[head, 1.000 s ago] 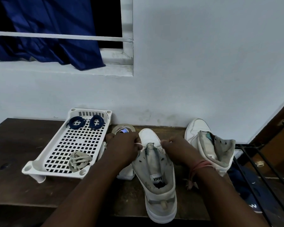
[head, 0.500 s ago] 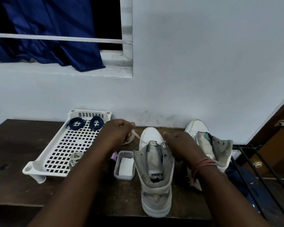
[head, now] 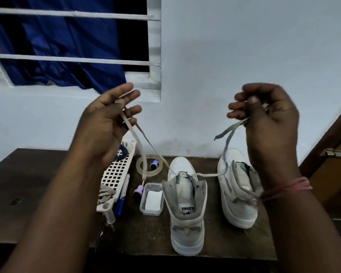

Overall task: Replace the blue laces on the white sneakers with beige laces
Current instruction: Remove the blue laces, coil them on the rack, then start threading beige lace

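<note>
Hands: left hand (head: 108, 119) and right hand (head: 264, 115) each pinch an end of the beige lace (head: 207, 174), raised above the near sneaker (head: 185, 209).
Risk: uneven pulling could drag one end out of the eyelets.

tabletop (head: 37, 174) rear edge: tape ring (head: 149, 166), behind box (head: 151, 201)
left of box: tray (head: 116, 174)
right of box: sneaker (head: 186, 213), then second sneaker (head: 237, 194)

- Two white sneakers: the near sneaker (head: 186, 209) and the far sneaker (head: 237, 186).
- One beige lace (head: 154, 152) in use; one bundled beige lace (head: 106, 194).
- One coiled blue lace (head: 122, 152) visible.
- One white tray (head: 116, 174).
- One tape ring (head: 149, 164).
- One clear box (head: 151, 200).
- Two hands: left hand (head: 108, 123), right hand (head: 268, 119).
- One pen (head: 122, 200).
</note>
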Demonstrator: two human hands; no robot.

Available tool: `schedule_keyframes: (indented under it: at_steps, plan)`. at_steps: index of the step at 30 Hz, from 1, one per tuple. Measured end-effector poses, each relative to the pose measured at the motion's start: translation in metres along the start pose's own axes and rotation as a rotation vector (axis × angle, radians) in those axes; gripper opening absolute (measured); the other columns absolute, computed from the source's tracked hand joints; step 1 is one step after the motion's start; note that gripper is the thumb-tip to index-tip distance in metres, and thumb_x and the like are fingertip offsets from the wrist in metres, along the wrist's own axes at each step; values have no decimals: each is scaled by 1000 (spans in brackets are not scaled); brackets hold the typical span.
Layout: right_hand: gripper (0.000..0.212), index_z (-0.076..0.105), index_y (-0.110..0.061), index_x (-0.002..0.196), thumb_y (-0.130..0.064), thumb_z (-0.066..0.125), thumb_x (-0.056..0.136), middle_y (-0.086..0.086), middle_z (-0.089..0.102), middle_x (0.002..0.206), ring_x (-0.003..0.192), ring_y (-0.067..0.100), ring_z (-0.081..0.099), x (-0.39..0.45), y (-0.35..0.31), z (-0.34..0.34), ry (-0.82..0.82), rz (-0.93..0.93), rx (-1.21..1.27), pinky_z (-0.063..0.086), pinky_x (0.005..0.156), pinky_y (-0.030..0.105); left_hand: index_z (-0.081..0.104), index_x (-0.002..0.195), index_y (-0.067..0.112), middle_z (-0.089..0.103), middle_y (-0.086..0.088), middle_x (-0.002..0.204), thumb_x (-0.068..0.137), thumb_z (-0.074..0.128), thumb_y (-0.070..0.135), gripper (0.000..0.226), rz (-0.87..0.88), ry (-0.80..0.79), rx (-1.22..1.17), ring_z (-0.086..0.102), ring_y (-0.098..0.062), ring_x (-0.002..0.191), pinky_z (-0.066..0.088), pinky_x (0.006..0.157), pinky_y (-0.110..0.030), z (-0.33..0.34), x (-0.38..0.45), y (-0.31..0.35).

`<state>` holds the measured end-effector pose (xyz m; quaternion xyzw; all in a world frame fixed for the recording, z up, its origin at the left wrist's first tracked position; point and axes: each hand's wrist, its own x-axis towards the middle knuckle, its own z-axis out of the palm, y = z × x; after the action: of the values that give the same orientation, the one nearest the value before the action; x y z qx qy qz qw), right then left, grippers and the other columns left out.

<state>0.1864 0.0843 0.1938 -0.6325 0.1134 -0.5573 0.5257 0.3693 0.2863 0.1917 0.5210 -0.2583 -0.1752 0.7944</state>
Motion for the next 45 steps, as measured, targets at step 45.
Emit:
schedule_keyframes:
  at_steps: [45]
  plan:
    - [36, 56, -7, 129, 7, 41, 98, 19, 77, 97, 57, 16, 54, 24, -7, -8, -295, 626, -285, 38, 54, 28, 58, 125, 6, 75, -15, 111, 104, 34, -2, 33, -341, -126, 353, 53, -10, 60, 44, 57, -23, 43, 32, 41]
